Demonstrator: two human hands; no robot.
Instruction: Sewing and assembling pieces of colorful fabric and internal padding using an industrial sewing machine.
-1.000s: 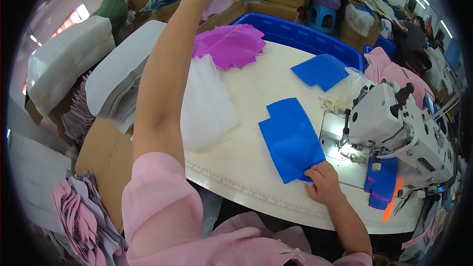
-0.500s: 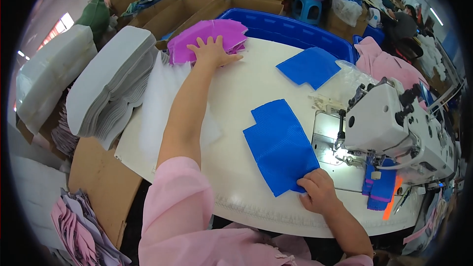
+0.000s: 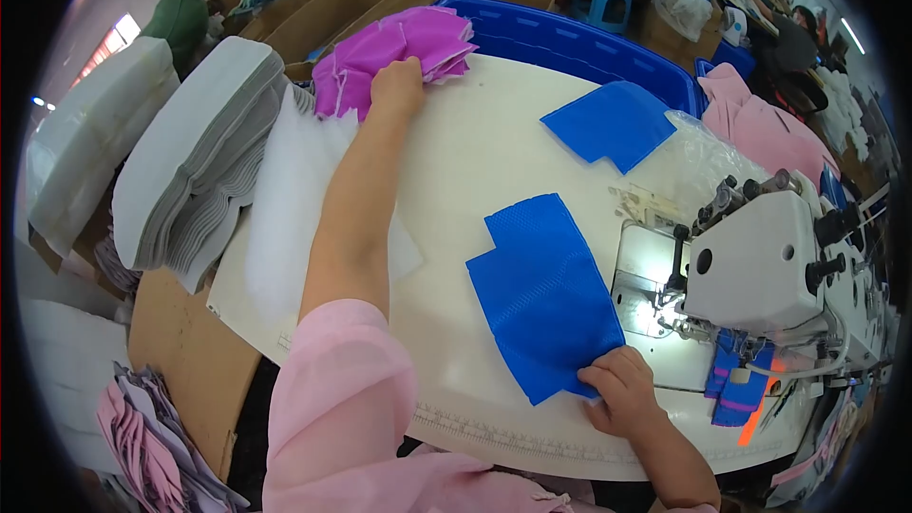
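At the far left of the white table, my left hand (image 3: 398,85) is closed on the near edge of a stack of magenta fabric pieces (image 3: 351,59), which bunches up around the fingers. My right hand (image 3: 622,389) pinches the near right corner of a blue fabric piece (image 3: 541,294) between thumb and fingers. That piece lies flat, with a notch at its upper left. A white sewing machine (image 3: 755,266) stands just right of it, its lamp lit over the metal plate. Another blue fabric piece (image 3: 610,123) lies farther back, untouched.
Sheer white material (image 3: 294,218) and stacked grey-white pads (image 3: 199,133) flank my left arm. A blue bin (image 3: 579,47) borders the table's far edge. Small blue pieces (image 3: 741,380) hang by the machine, near an orange strip (image 3: 760,418). Pink fabric (image 3: 760,123) is heaped at the far right.
My left hand has gone from spread flat on the magenta stack to gripping it, and the fabric is now crumpled. My right hand still pinches the blue piece; the view has shifted slightly.
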